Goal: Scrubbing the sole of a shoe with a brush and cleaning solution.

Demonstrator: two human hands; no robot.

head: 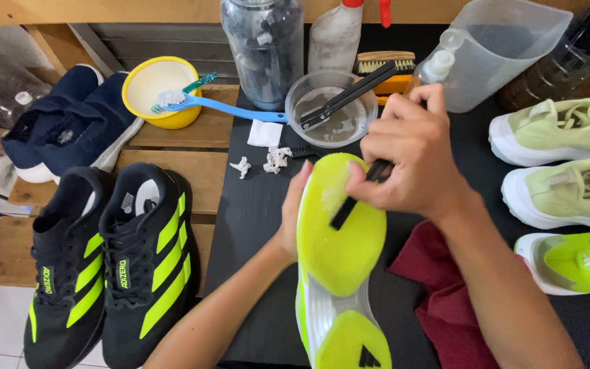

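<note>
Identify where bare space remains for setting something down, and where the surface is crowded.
Free: the black mat between the black-and-green shoes and the upturned sole. Crowded: the back, around the clear bowl, jar and jug; pale green shoes fill the right.

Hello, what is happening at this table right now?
A person holds a neon yellow shoe sole-up with the left hand. The right hand presses a thin black brush on the sole. A clear bowl stands behind it, a dark red cloth lies beside, and more shoes wait on both sides.
</note>
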